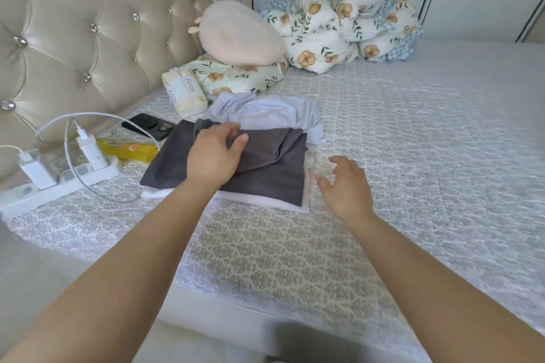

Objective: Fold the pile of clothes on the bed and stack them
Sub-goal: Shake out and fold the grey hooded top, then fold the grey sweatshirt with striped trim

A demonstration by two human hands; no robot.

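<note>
Two bare forearms reached out over the patterned bedspread (295,259) toward a small stack of clothes beside the tufted headboard (73,38). The left hand (213,156) rested on a dark grey garment (265,168), thumb and fingertips pinching a ridge of its cloth near the upper fold. That garment lay folded on top of a white garment (283,204), whose edge showed along the near and right sides. The right hand (343,184) hovered just right of the stack, fingers spread and slightly curled, gripping nothing. A pale lavender garment (265,113) sat crumpled behind the stack, touching it, apparently not yet folded. A power strip (44,188) with chargers, a phone (147,125) and a yellow packet (129,150) lay to the left; a tissue pack (184,91), a round cushion (239,34) and floral bedding (348,26) sat further back. Judging by the layout, the grey piece was being settled in place; the next move likely called for drawing the lavender piece forward and spreading it flat.
</note>
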